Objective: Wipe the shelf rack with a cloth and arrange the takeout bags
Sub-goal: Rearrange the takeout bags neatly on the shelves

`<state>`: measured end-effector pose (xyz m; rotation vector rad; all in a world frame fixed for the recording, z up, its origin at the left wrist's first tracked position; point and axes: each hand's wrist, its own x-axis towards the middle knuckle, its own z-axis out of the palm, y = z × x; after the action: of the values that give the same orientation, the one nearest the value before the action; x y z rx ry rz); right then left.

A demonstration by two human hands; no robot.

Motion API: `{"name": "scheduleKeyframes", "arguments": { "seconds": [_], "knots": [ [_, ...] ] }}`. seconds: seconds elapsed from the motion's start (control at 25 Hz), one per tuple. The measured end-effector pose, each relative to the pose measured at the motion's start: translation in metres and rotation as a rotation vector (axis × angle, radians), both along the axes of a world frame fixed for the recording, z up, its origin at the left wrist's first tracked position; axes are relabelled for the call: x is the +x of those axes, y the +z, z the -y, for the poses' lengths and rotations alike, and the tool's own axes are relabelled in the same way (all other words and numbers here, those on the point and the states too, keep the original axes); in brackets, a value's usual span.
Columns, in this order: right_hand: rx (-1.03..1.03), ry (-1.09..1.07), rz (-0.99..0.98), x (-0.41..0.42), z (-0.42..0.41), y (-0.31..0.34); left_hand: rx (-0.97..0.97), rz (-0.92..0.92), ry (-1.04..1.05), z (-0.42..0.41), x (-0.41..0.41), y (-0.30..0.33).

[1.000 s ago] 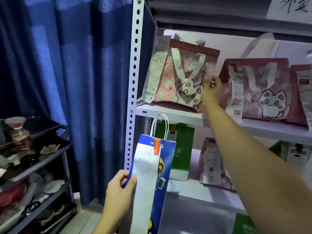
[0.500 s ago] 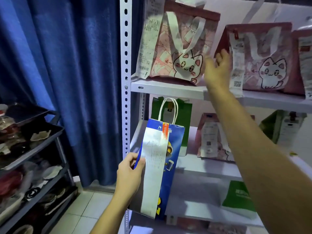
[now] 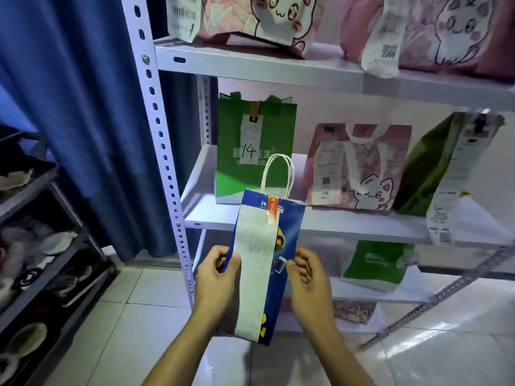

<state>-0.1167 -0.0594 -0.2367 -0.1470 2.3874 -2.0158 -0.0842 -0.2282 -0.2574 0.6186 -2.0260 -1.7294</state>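
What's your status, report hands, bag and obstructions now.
Left hand and right hand both grip the blue bag, upright, off the shelf. Green bag stands directly behind; nothing between.

I count one blue bag (image 3: 281, 246), three green bags (image 3: 255, 143), four pink cat bags (image 3: 359, 168), two hands (image 3: 220, 277).
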Motion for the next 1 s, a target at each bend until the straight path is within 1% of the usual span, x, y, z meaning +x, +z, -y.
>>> {"name": "scheduleKeyframes", "arguments": {
  "seconds": [0.12,0.2,0.36,0.52,0.64,0.76,0.84,0.92,1.0],
  "knots": [
    [0.01,0.022,0.095,-0.003,-0.013,-0.03,0.036,0.091,-0.002,-0.021,0.005,-0.028],
    [0.056,0.044,0.152,-0.006,-0.018,-0.042,0.082,0.144,0.016,-0.031,0.009,-0.045],
    [0.084,0.07,0.157,-0.017,-0.019,-0.046,0.14,0.163,0.015,-0.032,0.015,-0.048],
    [0.031,0.101,0.159,-0.033,-0.008,-0.026,0.172,0.108,0.062,-0.024,0.012,-0.026],
    [0.001,0.129,0.116,-0.047,0.003,-0.007,0.225,0.04,0.115,-0.014,0.006,-0.008],
    [-0.074,0.143,0.114,-0.062,0.016,0.012,0.177,0.003,0.13,-0.004,-0.003,0.009],
    [-0.084,0.158,0.118,-0.069,0.024,0.024,0.161,-0.025,0.148,0.002,-0.01,0.02],
    [-0.101,0.169,0.089,-0.08,0.031,0.036,0.168,-0.031,0.182,0.008,-0.016,0.029],
    [-0.17,0.113,0.026,-0.104,0.036,0.052,0.175,-0.04,0.214,0.015,-0.018,0.036]
  ]
}}
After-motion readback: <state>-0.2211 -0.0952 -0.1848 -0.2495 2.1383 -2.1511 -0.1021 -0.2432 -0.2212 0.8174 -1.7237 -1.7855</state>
